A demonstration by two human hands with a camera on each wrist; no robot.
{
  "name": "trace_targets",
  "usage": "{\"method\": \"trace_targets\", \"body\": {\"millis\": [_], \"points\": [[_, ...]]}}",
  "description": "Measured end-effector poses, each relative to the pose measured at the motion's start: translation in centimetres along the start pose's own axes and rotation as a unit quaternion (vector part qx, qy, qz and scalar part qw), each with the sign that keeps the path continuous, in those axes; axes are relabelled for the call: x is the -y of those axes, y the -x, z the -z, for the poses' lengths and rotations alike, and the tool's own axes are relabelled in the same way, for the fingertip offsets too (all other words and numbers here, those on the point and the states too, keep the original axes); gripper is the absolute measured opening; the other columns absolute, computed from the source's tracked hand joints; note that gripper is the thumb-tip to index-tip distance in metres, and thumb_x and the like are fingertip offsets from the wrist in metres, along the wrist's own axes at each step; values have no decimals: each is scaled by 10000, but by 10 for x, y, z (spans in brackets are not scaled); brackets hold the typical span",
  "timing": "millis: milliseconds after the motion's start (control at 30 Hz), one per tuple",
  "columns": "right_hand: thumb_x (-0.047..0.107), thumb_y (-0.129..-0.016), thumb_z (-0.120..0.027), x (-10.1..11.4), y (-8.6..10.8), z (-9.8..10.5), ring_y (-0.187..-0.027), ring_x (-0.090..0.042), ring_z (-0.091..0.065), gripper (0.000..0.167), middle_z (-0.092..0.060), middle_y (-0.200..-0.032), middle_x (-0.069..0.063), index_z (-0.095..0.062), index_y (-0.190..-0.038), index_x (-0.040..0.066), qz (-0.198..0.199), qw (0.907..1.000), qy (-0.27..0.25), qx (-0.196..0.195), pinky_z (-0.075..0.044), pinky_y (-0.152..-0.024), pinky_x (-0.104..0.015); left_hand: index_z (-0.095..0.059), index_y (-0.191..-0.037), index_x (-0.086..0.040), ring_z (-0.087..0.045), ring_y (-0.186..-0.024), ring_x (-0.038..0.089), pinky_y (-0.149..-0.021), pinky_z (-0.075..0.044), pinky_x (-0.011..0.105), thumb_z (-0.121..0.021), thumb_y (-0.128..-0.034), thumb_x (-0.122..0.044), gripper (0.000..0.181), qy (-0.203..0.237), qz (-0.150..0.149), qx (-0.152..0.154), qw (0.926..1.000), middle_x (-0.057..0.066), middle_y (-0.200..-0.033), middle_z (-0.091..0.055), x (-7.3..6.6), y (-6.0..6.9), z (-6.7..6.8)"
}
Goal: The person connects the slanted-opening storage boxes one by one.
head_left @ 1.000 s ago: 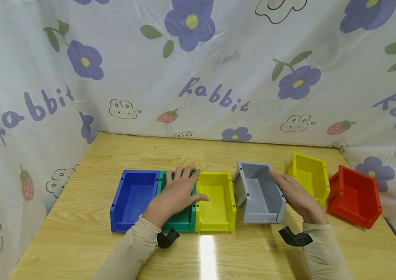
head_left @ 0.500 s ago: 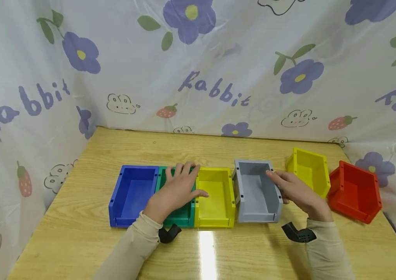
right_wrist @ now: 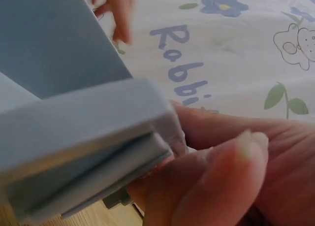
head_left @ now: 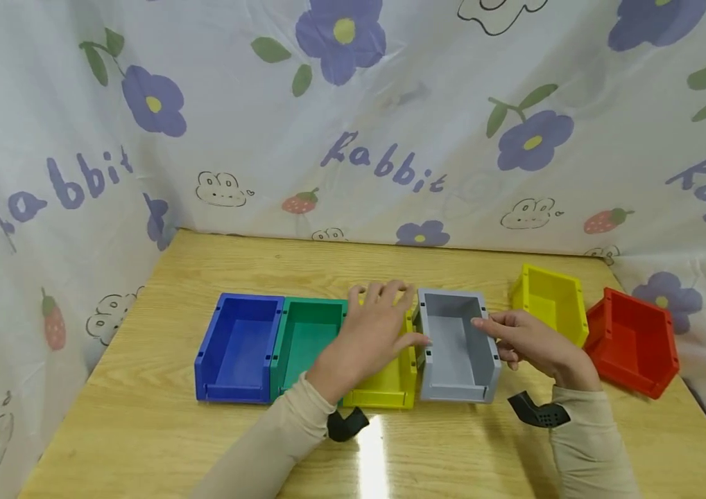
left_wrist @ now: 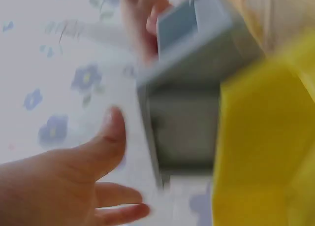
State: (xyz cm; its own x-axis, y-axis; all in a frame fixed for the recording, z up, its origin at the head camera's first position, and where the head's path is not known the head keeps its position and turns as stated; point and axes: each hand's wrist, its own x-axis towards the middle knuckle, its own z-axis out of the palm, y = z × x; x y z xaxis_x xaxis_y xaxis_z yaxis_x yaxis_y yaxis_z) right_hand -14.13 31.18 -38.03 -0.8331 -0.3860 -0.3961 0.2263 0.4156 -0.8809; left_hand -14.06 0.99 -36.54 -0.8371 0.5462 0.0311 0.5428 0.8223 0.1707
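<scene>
My right hand (head_left: 530, 339) grips the right wall of a grey bin (head_left: 453, 371), thumb inside and fingers outside. In the right wrist view the fingers curl round the grey rim (right_wrist: 88, 117). Over a yellow bin (head_left: 384, 388) spreads my left hand (head_left: 368, 336), its thumb reaching toward the grey bin's left edge. The left wrist view has that hand (left_wrist: 74, 177) with fingers spread and apart from the grey bin (left_wrist: 187, 122). Joined in a row left of the grey bin are a blue bin (head_left: 237, 353), a green bin (head_left: 309, 336) and the yellow one.
A second yellow bin (head_left: 549, 294) and a red bin (head_left: 630, 346) stand on the right of the wooden table (head_left: 159, 443). A patterned curtain (head_left: 253, 125) hangs behind the table and along its sides.
My left hand has moved right from the green bin to over the yellow bin. The grey bin, tilted a second ago, is straighter beside the yellow one, still held by my right hand.
</scene>
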Motion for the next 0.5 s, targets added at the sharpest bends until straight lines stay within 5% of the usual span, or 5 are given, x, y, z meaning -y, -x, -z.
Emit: {"method": "trace_targets", "body": {"millis": [133,300,500], "points": [[335,-1113,-512,-7,4,-1,-516,-71,-412,371,-378,-585,44,-512,-855,68,-19,9999,64,132,-451,-517,-269,-467,-1588,-171,-445,-1325,255,-1063,-345,518,-514,-1005,-597,723,-455,-156,298,9984,28,-1535,-510,-25,-10,0],[314,-1118,-502,-13,5,-2,-497,-60,-404,422,-382,-553,69,-425,-766,95,40,9993,201,318,-388,-502,-269,-472,-1582,-141,-404,-1317,245,-1044,-304,502,-562,-976,-554,739,-362,60,735,9966,36,-1503,-518,-36,-13,-1],[328,-1109,-524,-17,-1,-8,-490,-70,-403,437,-415,-551,52,-452,-764,70,-77,9986,373,372,-323,-490,-272,-473,-1571,-81,-387,-1333,257,-1086,-342,530,-569,-995,-501,719,-681,96,840,9941,70,-1479,-493,-40,-11,-11]]}}
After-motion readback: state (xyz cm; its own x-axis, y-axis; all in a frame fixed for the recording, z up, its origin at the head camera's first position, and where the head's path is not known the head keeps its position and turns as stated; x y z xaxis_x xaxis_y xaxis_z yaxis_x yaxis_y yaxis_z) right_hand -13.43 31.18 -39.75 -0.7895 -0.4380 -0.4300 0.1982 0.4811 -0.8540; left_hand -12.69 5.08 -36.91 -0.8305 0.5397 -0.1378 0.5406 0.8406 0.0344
